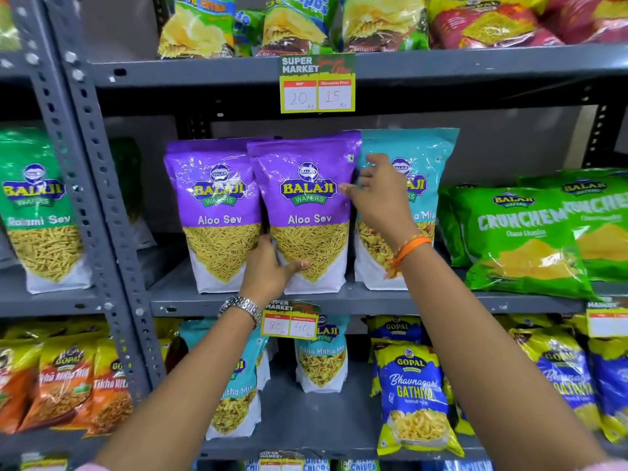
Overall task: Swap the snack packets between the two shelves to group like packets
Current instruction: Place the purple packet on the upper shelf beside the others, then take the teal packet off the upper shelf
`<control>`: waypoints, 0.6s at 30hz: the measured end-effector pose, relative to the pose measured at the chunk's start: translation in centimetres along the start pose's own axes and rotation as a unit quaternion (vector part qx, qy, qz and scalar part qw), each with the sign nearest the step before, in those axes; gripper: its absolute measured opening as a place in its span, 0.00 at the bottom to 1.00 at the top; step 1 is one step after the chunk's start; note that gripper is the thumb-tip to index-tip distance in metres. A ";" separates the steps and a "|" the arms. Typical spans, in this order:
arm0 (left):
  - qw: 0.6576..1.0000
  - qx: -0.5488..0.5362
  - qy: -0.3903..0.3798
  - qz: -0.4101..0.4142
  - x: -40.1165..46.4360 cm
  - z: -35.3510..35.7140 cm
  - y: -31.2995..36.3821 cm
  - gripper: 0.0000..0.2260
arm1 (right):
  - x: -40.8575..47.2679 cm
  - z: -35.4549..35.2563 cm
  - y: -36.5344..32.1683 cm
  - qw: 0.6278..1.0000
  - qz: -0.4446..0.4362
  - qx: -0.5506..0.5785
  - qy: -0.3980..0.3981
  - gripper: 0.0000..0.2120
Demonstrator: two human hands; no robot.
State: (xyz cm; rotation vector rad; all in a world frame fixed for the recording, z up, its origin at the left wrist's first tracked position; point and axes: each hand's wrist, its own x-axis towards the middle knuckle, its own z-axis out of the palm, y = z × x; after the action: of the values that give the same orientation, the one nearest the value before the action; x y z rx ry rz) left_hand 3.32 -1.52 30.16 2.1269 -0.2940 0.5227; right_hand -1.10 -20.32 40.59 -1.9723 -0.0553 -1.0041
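Note:
Two purple Aloo Sev packets stand upright on the middle shelf [339, 300]: one at the left [214, 212] and one in front of it [306, 205]. My left hand [268, 270] grips the lower left corner of the front purple packet. My right hand [377, 195] has its fingers spread, touching that packet's right edge and covering part of a teal Khatta Mitha Mix packet [418, 154] beside it. On the lower shelf [299, 416] stand two more teal packets, one at the left [238, 392] and one further back [321, 355].
Green Crunchem bags [520, 239] lie right of the teal packet. Blue Gopal Gathiya packets [414, 396] fill the lower right, orange Gopal packets [68, 382] the lower left. Price tags [317, 85] hang on the shelf edges. A grey upright post [91, 185] divides the racks.

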 end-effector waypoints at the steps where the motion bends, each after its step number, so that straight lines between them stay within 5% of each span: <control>1: 1.000 0.005 0.005 -0.003 -0.1 0.0 0.0 0.29 | 0.0 -0.8 0.4 0.999 0.004 0.016 0.028 0.24; 4: 0.995 0.029 0.083 0.041 -1.2 0.0 0.2 0.31 | 0.0 -4.0 2.5 0.990 0.014 0.046 0.136 0.14; 7: 0.973 -0.016 0.198 0.114 -4.7 0.9 2.1 0.27 | 0.6 -6.2 5.6 0.983 0.041 0.045 0.174 0.23; 13: 0.994 -0.073 -0.052 0.064 -6.3 5.8 6.2 0.32 | 3.0 -6.8 9.8 0.962 0.125 0.241 0.005 0.23; 18: 0.993 -0.026 -0.103 0.058 -4.9 9.7 7.7 0.42 | 3.1 -6.8 10.8 0.940 0.159 0.292 -0.074 0.21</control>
State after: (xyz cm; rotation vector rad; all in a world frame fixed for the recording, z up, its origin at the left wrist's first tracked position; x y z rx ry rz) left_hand -1.60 -13.81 28.49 2.1252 -0.5446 0.3577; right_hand 1.05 -32.78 37.01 -1.4441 -0.1016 -0.5424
